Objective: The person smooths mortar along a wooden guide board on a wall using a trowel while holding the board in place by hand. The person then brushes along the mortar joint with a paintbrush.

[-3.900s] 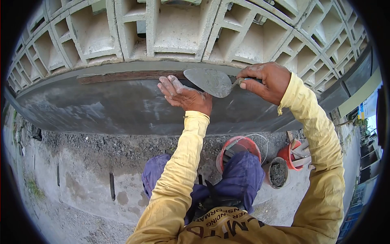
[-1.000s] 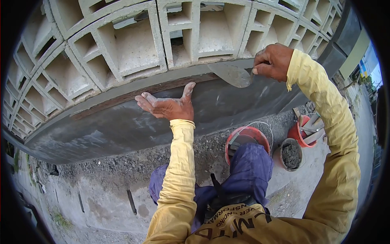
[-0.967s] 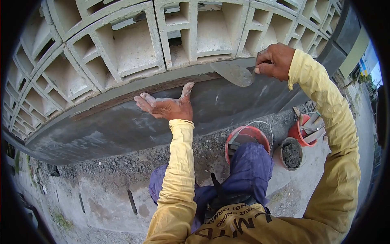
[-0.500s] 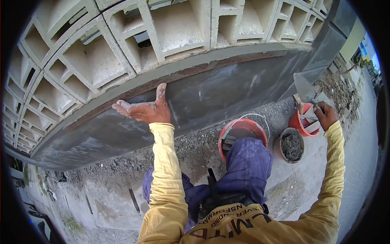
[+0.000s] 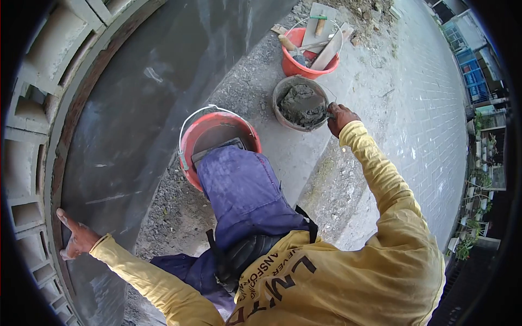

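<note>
My right hand is closed around the handle of a trowel at the rim of a bucket of grey mortar. The trowel's blade lies in the mortar. At the left, my left hand is spread against the wooden strip along the top of the grey plastered wall, and holds nothing. Its fingertips appear to touch the strip's edge.
A red bucket with water and a dark flat tool stands by my knee. Farther off, another red bucket holds several tools. Pale openwork blocks top the wall. Paving stretches to the right.
My view has turned to the right. The trowel has gone from above the tool bucket down into the mortar bucket. My left hand stays at the wooden strip.
</note>
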A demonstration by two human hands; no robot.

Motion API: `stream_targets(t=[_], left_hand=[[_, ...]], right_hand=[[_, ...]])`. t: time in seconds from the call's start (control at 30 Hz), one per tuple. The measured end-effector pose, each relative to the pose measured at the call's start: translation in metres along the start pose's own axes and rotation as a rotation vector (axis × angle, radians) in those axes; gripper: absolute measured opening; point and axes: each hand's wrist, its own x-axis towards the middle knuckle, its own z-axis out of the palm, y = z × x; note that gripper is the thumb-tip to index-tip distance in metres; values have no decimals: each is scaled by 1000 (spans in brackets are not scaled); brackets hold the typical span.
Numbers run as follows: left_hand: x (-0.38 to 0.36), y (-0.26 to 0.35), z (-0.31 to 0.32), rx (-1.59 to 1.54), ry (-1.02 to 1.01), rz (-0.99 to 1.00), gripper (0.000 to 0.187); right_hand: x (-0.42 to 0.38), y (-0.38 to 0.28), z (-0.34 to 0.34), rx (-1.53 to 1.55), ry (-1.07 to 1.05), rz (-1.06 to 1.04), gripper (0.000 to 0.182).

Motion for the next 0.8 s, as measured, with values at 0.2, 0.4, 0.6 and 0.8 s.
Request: stream_targets(t=[0.2, 0.4, 0.6, 0.8], left_hand=[[-32, 68, -23, -191, -84, -76, 131], [-16, 11, -19, 381, -17, 312, 120], [-34, 75, -27, 25, -15, 34, 114], [-28, 54, -25, 22, -66, 124, 110]], right_hand=[[64, -18, 50, -375, -135, -193, 35], [103, -28, 95, -482, -184, -346, 37], [104, 30, 97, -242, -301, -252, 53], [67, 80, 114, 585, 97, -244, 28]])
